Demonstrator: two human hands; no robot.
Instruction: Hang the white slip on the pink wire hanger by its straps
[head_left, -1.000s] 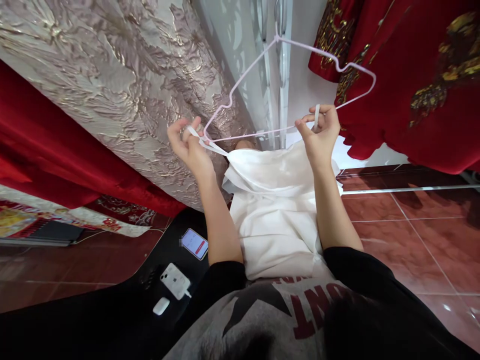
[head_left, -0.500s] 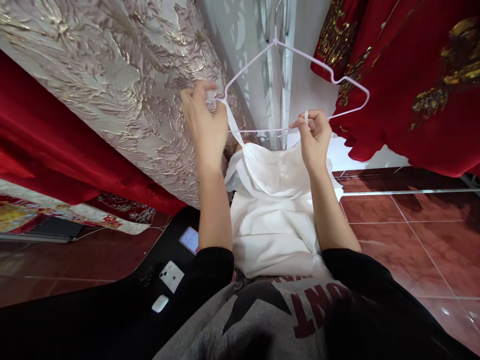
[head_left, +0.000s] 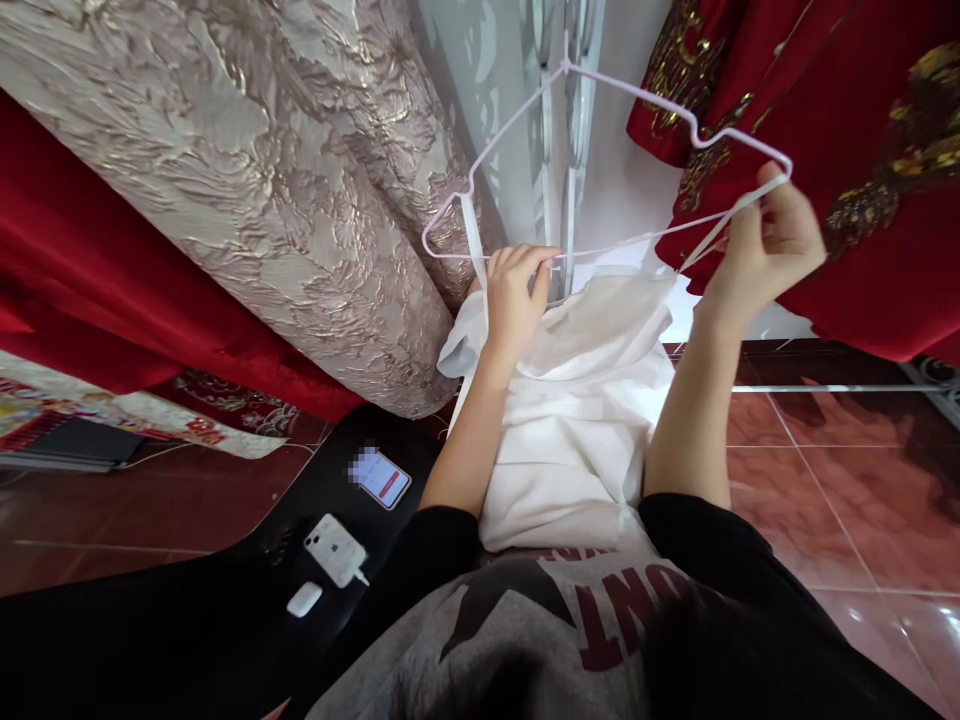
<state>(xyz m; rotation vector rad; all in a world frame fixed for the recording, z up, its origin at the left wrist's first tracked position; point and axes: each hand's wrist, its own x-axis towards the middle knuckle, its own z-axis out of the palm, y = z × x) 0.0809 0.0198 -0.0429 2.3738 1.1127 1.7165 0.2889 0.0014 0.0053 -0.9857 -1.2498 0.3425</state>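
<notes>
A pale pink clothes hanger [head_left: 517, 112] is held up in front of me. My left hand [head_left: 516, 300] is closed around its bottom bar, left of the middle. A white dress [head_left: 577, 400] with thin straps lies over my lap below the hanger. Its left strap [head_left: 474, 235] hangs from the hanger's left notch. My right hand [head_left: 776, 235] pinches the right strap [head_left: 709, 240] and draws it taut up to the hanger's right end. The right fingertips are partly hidden behind the strap and the hanger's corner.
Textured beige-gold fabric [head_left: 337, 190] hangs on the left, beside red cloth [head_left: 150, 270]. A red dress with gold sequins [head_left: 810, 130] hangs on the right. Two phones [head_left: 335, 550] [head_left: 384, 478] and a small white case [head_left: 304, 599] lie on a black surface [head_left: 247, 590].
My left hand has left the hanger's left end and moved down to its bottom bar. The right hand has carried its strap outward to the hanger's right end. The hanger has shifted right.
</notes>
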